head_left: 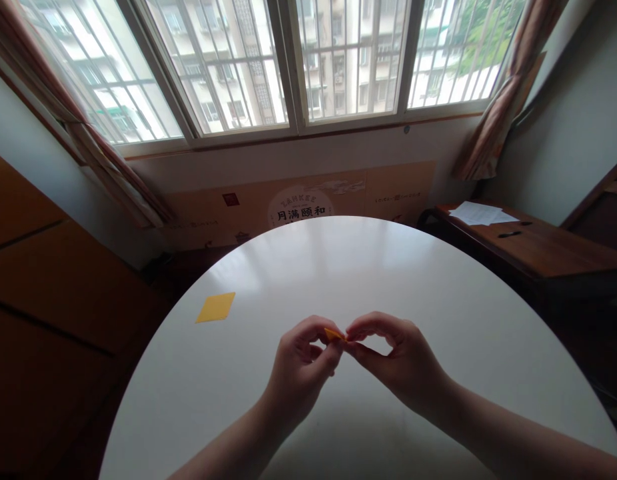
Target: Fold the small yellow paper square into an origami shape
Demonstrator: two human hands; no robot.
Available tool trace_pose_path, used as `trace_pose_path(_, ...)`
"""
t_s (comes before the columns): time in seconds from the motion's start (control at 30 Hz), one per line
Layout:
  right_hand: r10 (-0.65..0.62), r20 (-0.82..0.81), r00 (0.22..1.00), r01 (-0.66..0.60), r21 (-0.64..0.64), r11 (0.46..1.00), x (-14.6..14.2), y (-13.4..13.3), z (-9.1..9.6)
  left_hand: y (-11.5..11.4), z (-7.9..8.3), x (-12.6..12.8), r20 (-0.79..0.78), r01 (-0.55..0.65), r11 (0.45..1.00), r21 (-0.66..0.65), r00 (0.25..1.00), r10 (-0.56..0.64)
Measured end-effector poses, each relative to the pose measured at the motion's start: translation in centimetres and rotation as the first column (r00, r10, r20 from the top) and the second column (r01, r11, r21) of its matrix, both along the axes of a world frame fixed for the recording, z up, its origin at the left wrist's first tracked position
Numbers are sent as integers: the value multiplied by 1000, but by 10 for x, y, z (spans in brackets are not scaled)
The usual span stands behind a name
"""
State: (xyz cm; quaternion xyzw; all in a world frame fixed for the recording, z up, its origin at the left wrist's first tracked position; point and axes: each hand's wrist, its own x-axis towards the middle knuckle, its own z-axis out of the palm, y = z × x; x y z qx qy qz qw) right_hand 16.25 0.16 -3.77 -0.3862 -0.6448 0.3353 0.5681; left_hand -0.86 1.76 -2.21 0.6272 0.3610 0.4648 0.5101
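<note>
A small folded piece of orange paper (334, 335) is held up over the white table between my two hands. My left hand (303, 357) pinches it between thumb and fingers. From the other side, my right hand (401, 353) closes thumb and fingertips on its right end. Most of the paper is hidden behind the fingertips, so its full folded shape does not show. To the left on the table lies a flat yellow-orange paper square (216, 307), apart from both hands.
The round white table (368, 267) has a curved far edge. Right of it stands a brown wooden desk (548, 250) with white paper sheets (481, 213) and dark pen-like items. Behind are a printed cardboard panel (403, 187) and barred windows; brown cabinets (48, 280) stand at left.
</note>
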Motion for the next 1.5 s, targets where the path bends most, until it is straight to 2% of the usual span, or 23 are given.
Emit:
trace_pose_path(0.13, 26, 10, 1000, -25, -68, 997, 1, 2, 0, 2, -3, -1, 40, -2, 999, -40, 999, 4)
trace_pose_path(0.4, 64, 21, 998, -58, -194, 979, 2, 2, 0, 7, -6, -3, 220, 3, 980, -199, 975, 42)
trace_pose_path(0.7, 74, 1, 997, -71, -251, 965, 1, 1, 3, 7, -3, 0, 249, 20, 946, -324, 966, 65)
trace_pose_path(0.87, 44, -6, 999, -44, -214, 976, -2, 0, 0, 5, -3, 1, 248, 12, 935, -354, 965, 82)
trace_pose_path(1.03, 10, -14, 1000, -11, -124, 992, 0, -1, 0, 7, -2, 0, 298, 12, 892, -452, 944, 139)
trace_pose_path(1.13, -7, 11, 1000, 8, -61, 998, 2, -1, 2, 8, -2, 0, 307, 15, 888, -460, 941, 144)
trace_pose_path(1.27, -24, 61, 998, 25, -9, 1000, 1, -1, 1, 6, -2, 2, 287, 4, 906, -424, 949, 131)
trace_pose_path(1.5, -59, 115, 992, 59, 5, 998, -1, -1, 3, 1, -3, 6, 261, -48, 950, -309, 956, 134)
